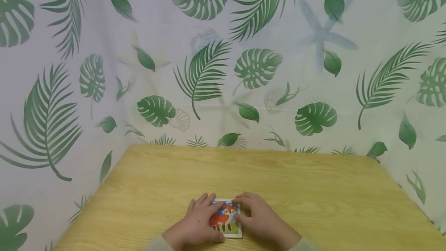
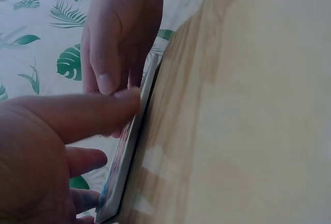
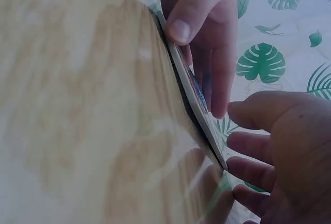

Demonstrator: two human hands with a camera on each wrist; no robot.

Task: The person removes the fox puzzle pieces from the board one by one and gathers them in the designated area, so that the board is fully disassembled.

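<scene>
A small square fox picture with a white border lies flat on the table near its front edge. My left hand covers its left side, fingers spread toward the far edge and thumb on the near border. At the right side is my right hand, its index fingertip by the far right corner and its thumb over the right border. From the side, the left wrist view shows the white edge with the left thumb laid across it. Fingers of the right hand reach the corner in the right wrist view.
The wooden table stretches back and to both sides around the hands. Behind and beside it hangs a white sheet printed with green leaves, meeting the table's far edge.
</scene>
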